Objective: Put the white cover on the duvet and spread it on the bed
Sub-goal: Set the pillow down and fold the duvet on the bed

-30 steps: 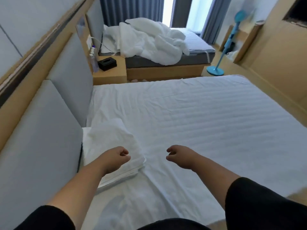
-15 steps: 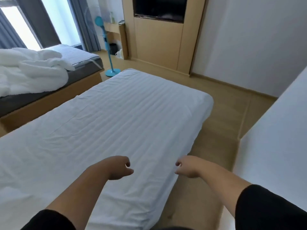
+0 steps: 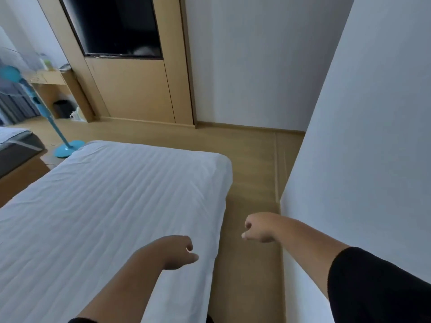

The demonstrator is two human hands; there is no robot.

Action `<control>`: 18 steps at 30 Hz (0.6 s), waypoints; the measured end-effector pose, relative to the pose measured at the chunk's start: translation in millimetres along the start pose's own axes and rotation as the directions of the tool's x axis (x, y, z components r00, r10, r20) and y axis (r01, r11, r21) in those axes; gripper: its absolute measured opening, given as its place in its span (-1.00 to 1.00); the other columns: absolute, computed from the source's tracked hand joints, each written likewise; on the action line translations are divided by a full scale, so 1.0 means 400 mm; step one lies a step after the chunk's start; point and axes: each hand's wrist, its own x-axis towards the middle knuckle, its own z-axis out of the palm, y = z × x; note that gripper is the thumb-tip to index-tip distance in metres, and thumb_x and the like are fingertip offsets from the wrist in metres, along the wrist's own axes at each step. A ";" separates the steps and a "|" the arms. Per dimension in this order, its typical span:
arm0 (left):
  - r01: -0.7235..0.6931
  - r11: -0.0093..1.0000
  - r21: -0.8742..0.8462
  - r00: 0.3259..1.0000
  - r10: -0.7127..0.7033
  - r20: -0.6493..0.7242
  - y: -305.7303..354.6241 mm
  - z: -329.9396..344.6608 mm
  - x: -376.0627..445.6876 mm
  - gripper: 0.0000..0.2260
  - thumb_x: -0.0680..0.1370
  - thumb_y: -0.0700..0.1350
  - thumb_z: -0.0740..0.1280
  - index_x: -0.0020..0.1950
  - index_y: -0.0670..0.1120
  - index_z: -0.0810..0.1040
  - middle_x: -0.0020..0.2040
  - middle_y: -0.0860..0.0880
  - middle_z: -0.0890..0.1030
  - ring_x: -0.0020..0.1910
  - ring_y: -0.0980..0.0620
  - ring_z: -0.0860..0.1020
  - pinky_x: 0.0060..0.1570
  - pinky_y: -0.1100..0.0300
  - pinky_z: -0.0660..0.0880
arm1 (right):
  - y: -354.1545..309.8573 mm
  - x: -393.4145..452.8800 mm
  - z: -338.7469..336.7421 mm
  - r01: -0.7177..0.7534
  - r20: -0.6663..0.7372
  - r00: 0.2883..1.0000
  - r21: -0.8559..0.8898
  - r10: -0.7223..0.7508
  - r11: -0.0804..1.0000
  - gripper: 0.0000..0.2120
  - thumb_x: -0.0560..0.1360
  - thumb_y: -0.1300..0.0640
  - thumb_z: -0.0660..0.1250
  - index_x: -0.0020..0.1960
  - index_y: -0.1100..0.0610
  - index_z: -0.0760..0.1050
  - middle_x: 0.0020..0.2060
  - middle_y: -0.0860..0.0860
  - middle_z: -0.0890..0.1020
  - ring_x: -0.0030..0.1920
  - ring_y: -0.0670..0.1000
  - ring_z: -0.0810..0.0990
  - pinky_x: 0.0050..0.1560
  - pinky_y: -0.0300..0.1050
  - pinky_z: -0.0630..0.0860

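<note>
Nothing is held: the left hand [image 3: 173, 251] and right hand [image 3: 258, 227] hang loosely curled above the bed [image 3: 105, 194]; the duvet and cover, not seen here, should be fetched first

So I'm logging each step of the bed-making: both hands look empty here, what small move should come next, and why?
Probably turn back to find the duvet and cover. The left hand hangs over the bed and the right hand over the floor, both loosely curled and holding nothing. No duvet or cover is in view, only the bare striped sheet.
</note>
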 end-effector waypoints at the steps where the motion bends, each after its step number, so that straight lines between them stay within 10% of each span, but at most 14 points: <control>1: -0.021 1.000 0.020 1.000 0.021 0.004 0.005 -0.034 0.045 -0.50 0.59 0.25 0.22 0.46 0.03 0.40 0.40 0.02 0.49 0.31 0.00 0.48 0.25 0.11 0.41 | 0.013 0.020 -0.021 -0.001 0.024 1.000 -0.006 0.002 1.000 -0.52 0.59 -0.15 0.27 0.41 0.09 0.49 0.33 0.03 0.56 0.28 0.09 0.54 0.27 0.01 0.46; 18: -0.261 0.935 0.242 0.965 0.262 0.028 0.218 -0.656 0.723 -0.61 0.61 0.21 0.22 0.35 0.05 0.47 0.26 0.09 0.55 0.15 0.09 0.51 0.18 0.17 0.44 | 0.277 0.440 -0.445 -0.233 -0.028 0.965 0.360 0.260 0.903 -0.53 0.59 -0.19 0.27 0.35 0.09 0.48 0.09 0.12 0.65 0.10 0.11 0.66 0.07 -0.03 0.57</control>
